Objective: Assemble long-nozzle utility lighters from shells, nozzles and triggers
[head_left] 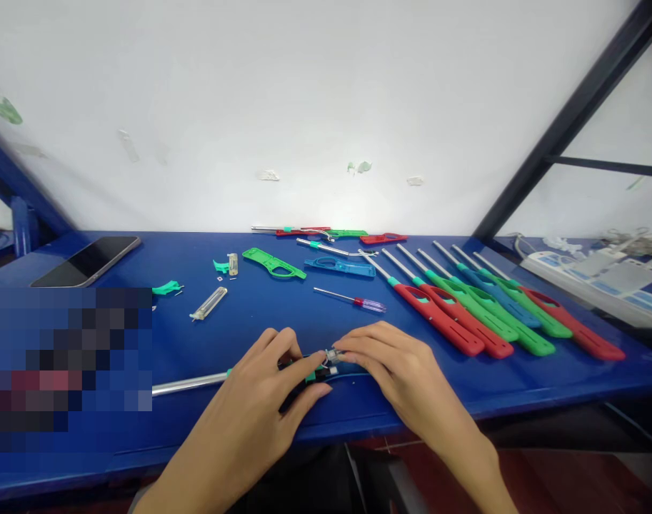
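Near the table's front edge, a partly assembled long-necked lighter (189,384) lies with its metal tube pointing left. My left hand (261,389) is closed around its middle, thumb and forefinger near the inner parts. A small clear and metal piece (332,355) is pinched at the fingertips of my right hand (405,364), against the lighter. Green and black bits show between the hands, and a thin blue edge shows below them. My fingers hide much of the handle.
Several finished lighters (433,321) lie in a row at right. A screwdriver (352,300), a green shell half (275,264), a blue shell half (339,267) and a clear fuel tank (208,304) lie beyond my hands. A phone (87,260) rests at left; the lower left is pixelated.
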Demonstrator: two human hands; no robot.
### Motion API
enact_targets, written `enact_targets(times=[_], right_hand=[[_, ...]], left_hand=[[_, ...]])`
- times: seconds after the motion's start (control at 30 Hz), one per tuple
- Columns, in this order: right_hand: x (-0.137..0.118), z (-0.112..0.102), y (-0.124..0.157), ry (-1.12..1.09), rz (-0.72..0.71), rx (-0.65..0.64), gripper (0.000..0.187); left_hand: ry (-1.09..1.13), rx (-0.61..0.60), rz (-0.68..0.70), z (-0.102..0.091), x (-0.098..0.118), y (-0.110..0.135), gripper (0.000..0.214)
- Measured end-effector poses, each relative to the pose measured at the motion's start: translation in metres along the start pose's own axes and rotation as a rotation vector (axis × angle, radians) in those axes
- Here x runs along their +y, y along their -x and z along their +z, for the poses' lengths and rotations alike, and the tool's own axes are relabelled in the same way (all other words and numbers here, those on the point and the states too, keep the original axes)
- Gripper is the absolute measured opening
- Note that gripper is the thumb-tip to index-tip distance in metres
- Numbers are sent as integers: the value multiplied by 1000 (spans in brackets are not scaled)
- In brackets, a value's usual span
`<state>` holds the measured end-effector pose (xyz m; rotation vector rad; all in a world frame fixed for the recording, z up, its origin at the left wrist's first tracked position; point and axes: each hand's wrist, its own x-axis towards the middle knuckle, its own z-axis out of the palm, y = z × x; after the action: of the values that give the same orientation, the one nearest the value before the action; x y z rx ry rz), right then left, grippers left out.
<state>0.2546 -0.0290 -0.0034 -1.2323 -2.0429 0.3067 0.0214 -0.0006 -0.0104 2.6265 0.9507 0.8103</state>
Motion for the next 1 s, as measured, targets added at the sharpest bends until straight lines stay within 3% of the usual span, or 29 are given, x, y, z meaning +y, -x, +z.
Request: enact_targets(times=[0.43,0.8,1.0], right_hand=[[-1,-1,0,25,-3,10,23],[-3,-1,-2,37,47,-14,21],[-2,2,-1,45,-1,25,24]], left_hand=[[-4,-17,-19,-2,1,0,14],[-32,-4,-32,-2,1,1,25],[-54,23,-21,-2,3,1,27]])
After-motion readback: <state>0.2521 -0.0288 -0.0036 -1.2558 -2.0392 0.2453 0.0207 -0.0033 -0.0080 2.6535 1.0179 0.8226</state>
